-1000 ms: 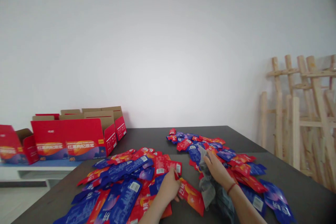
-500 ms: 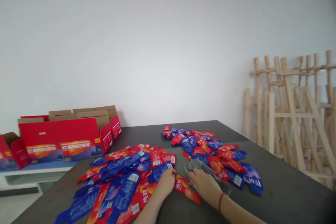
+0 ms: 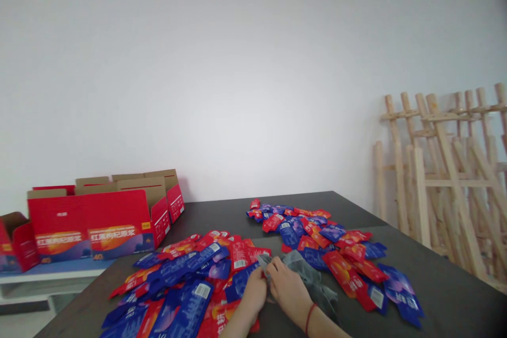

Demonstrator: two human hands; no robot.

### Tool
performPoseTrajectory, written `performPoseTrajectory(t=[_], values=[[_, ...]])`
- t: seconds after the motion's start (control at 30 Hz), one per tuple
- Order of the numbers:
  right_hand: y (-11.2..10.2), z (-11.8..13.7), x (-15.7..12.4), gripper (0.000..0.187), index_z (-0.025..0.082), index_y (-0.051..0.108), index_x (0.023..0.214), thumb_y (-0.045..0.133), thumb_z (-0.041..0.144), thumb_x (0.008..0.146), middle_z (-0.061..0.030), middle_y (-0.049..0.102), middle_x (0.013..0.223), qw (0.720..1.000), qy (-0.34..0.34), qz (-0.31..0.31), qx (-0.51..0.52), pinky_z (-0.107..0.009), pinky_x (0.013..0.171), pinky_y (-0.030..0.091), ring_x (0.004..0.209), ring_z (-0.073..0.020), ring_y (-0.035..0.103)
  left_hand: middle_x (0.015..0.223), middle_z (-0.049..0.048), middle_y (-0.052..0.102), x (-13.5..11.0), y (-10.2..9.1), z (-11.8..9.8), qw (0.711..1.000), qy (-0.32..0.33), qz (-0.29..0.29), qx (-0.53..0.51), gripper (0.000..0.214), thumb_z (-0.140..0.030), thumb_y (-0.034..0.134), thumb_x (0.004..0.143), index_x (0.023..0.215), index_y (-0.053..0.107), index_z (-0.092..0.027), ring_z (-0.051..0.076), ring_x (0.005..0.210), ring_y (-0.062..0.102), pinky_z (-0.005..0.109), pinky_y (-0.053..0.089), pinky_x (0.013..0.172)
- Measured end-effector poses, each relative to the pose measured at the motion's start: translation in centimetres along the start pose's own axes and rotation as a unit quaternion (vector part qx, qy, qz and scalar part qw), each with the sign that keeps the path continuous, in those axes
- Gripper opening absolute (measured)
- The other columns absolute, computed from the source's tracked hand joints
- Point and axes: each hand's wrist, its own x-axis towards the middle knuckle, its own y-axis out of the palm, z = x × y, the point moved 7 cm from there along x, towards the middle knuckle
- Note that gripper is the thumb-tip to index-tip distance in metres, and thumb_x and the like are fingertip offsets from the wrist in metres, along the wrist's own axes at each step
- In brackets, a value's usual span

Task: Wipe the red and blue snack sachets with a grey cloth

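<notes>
Fingers of your right hand (image 3: 288, 289) lie bent and close together on a grey cloth (image 3: 308, 279), pressing its near-left edge down onto the tabletop (image 3: 455, 285); whether they pinch a fold or only press, I cannot tell. Fingers of your left hand (image 3: 253, 296) are curled at the same edge of the cloth, touching the right hand, w/ a red sachet seemingly under them, but the grip is hidden. Both wrists come in low from the bottom edge, forearms almost parallel, and the right wrist has a red band (image 3: 308, 318).

Cloth sits in the gap betw. two heaps, probably because the bare strip there gives room for both hands. Left heap of red and blue sachets (image 3: 186, 285) touches your left hand; right heap (image 3: 336, 248) begins just beside the cloth. Open red cartons (image 3: 95, 219) stand well apart on a low white shelf (image 3: 51, 273) at far left. Wooden racks (image 3: 443, 179) lean on the wall at right.
</notes>
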Motion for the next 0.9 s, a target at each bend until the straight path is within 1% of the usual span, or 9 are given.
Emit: performPoseTrajectory(t=[0.1, 0.3, 0.43, 0.5, 0.6, 0.67, 0.77, 0.83, 0.9], values=[[1.0, -1.0, -0.3, 0.030, 0.022, 0.053, 0.099, 0.042, 0.006, 0.076, -0.0046, 0.055, 0.106, 1.000, 0.013, -0.014, -0.013, -0.024, 0.069, 0.048, 0.093, -0.0168, 0.059, 0.084, 0.0057, 0.069, 0.1, -0.1, 0.3, 1.000, -0.026, 0.012, -0.007, 0.047, -0.011, 0.043, 0.063, 0.107, 0.059, -0.016, 0.020, 0.069, 0.065, 0.033, 0.053, 0.060], [0.7, -4.4, -0.5, 0.030, 0.023, 0.053, 0.099, 0.042, 0.007, 0.076, -0.0049, 0.054, 0.109, 0.998, 0.060, -0.014, -0.024, -0.023, 0.071, 0.047, 0.096, -0.0166, 0.059, 0.082, 0.0079, 0.067, 0.0, -0.2, 0.8, 0.998, -0.058, -0.008, -0.012, 0.046, -0.009, 0.041, 0.064, 0.107, 0.057, -0.013, 0.016, 0.064, 0.063, 0.027, 0.052, 0.052], [0.3, -7.2, -1.0, 0.027, 0.022, 0.052, 0.100, 0.042, 0.009, 0.079, -0.0058, 0.055, 0.108, 0.992, 0.120, -0.014, -0.027, -0.024, 0.067, 0.045, 0.093, -0.0166, 0.060, 0.080, 0.0082, 0.067, -0.2, -0.2, 0.3, 0.998, -0.058, 0.006, -0.012, 0.044, -0.010, 0.039, 0.068, 0.110, 0.054, -0.011, 0.017, 0.065, 0.064, 0.026, 0.051, 0.051], [0.2, -8.5, -1.2, 0.024, 0.021, 0.053, 0.098, 0.043, 0.010, 0.079, -0.0063, 0.056, 0.106, 0.989, 0.148, -0.010, -0.019, -0.025, 0.067, 0.044, 0.091, -0.0168, 0.061, 0.082, 0.0082, 0.068, -0.2, -1.1, -0.4, 0.998, -0.049, -0.016, 0.020, 0.044, -0.011, 0.037, 0.072, 0.113, 0.053, -0.012, 0.018, 0.064, 0.064, 0.027, 0.050, 0.050], [0.1, -10.6, -1.3, 0.017, 0.020, 0.054, 0.092, 0.044, 0.013, 0.080, -0.0063, 0.058, 0.102, 0.983, 0.184, -0.011, 0.016, -0.026, 0.067, 0.043, 0.085, -0.0169, 0.061, 0.091, 0.0067, 0.068, -0.3, -3.5, -2.6, 0.987, 0.010, -0.087, 0.135, 0.040, -0.011, 0.036, 0.075, 0.107, 0.058, -0.017, 0.018, 0.067, 0.064, 0.031, 0.051, 0.058], [-0.2, -11.9, -1.3, 0.013, 0.021, 0.054, 0.088, 0.043, 0.017, 0.081, -0.0052, 0.060, 0.096, 0.976, 0.207, -0.027, 0.064, -0.026, 0.068, 0.042, 0.082, -0.0168, 0.061, 0.094, 0.0042, 0.069, -0.4, -4.3, -4.5, 0.966, 0.091, -0.103, 0.217, 0.034, -0.008, 0.037, 0.072, 0.088, 0.065, -0.019, 0.019, 0.080, 0.064, 0.034, 0.050, 0.076], [-1.0, -13.0, -1.3, 0.013, 0.022, 0.054, 0.084, 0.042, 0.024, 0.082, -0.0044, 0.061, 0.090, 0.962, 0.219, -0.076, 0.147, -0.027, 0.074, 0.043, 0.086, -0.0180, 0.059, 0.100, 0.0032, 0.068, -0.9, -3.9, -6.0, 0.940, 0.188, -0.080, 0.275, 0.031, -0.003, 0.038, 0.066, 0.062, 0.064, -0.020, 0.019, 0.102, 0.059, 0.034, 0.041, 0.094], [-1.6, -12.3, -1.2, 0.014, 0.022, 0.054, 0.086, 0.041, 0.027, 0.082, -0.0047, 0.062, 0.091, 0.958, 0.197, -0.101, 0.181, -0.028, 0.077, 0.043, 0.088, -0.0189, 0.058, 0.103, 0.0033, 0.067, -1.0, -3.1, -5.9, 0.936, 0.203, -0.058, 0.281, 0.030, -0.002, 0.038, 0.063, 0.057, 0.061, -0.020, 0.018, 0.102, 0.058, 0.032, 0.040, 0.093], [-1.8, -10.0, -1.2, 0.014, 0.023, 0.054, 0.088, 0.042, 0.027, 0.081, -0.0042, 0.061, 0.092, 0.965, 0.143, -0.096, 0.198, -0.028, 0.078, 0.043, 0.089, -0.0187, 0.058, 0.095, 0.0029, 0.067, -1.2, -2.0, -5.4, 0.936, 0.207, -0.028, 0.283, 0.029, -0.001, 0.038, 0.061, 0.057, 0.059, -0.020, 0.017, 0.095, 0.059, 0.028, 0.041, 0.087]])
